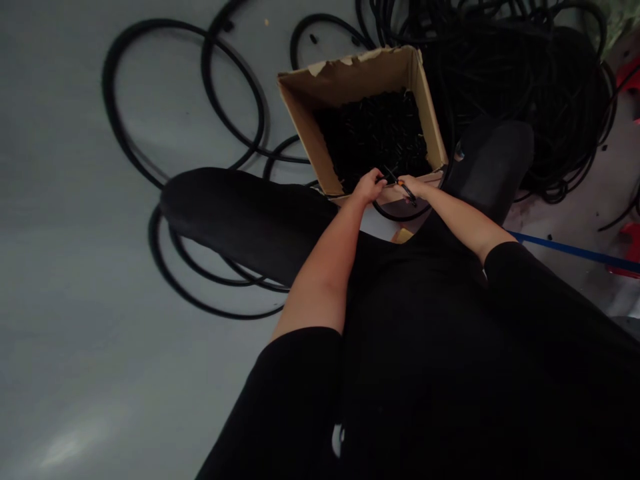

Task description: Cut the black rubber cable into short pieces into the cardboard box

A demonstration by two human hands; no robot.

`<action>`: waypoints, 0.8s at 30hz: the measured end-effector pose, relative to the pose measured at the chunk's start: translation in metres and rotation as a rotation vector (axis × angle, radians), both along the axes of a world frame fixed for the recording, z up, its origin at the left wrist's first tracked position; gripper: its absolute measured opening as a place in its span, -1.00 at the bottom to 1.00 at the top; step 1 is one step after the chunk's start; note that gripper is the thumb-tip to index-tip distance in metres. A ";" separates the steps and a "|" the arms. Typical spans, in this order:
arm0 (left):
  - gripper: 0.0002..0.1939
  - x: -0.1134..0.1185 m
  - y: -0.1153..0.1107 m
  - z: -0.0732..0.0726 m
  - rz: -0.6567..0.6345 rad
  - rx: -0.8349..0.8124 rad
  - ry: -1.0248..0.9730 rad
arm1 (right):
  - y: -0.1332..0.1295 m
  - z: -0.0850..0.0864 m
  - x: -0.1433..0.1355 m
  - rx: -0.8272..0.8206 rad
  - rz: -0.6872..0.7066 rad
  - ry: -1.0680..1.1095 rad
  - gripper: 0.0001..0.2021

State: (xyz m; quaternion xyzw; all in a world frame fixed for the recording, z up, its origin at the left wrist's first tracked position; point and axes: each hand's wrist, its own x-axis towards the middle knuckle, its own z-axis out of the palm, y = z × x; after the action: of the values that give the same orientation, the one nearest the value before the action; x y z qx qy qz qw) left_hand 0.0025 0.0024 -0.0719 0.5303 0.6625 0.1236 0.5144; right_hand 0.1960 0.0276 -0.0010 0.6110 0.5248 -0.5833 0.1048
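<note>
A cardboard box (330, 160) full of small black pieces (380, 130) stands between my knees. Over its near edge, my left hand (370, 186) is closed in a pinch on a thin black piece (381, 179). Just to the right, my right hand (413, 187) is wrapped round a cutting tool with black and orange handles (407, 191). The tool's metal jaws point up and left, close to the fingers of my left hand. Whether the jaws touch the black piece is too small to tell.
Loops of black hose (113, 113) lie on the grey floor at the left. A big tangled pile of black hose (520, 87) fills the upper right. Red objects (633, 247) and a blue strip (565, 249) are at the right.
</note>
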 end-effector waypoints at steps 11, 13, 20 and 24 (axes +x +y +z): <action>-0.57 0.003 -0.003 -0.005 0.010 -0.096 0.105 | 0.003 0.007 0.000 0.118 0.140 -0.071 -0.86; -0.54 0.004 -0.004 -0.003 -0.001 -0.116 0.121 | 0.002 0.011 -0.002 0.145 0.183 -0.095 -0.87; -0.59 0.003 -0.005 -0.003 0.028 -0.112 0.091 | 0.004 0.008 0.000 0.213 0.289 -0.136 -0.78; -0.73 0.000 -0.002 0.000 0.145 -0.108 0.054 | 0.002 -0.002 0.003 0.155 0.247 -0.066 -0.70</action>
State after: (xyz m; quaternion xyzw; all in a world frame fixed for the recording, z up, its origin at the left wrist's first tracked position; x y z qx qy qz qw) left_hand 0.0027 0.0001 -0.0719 0.4557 0.7183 0.1101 0.5141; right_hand 0.1992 0.0298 -0.0035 0.5667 0.6359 -0.5034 0.1456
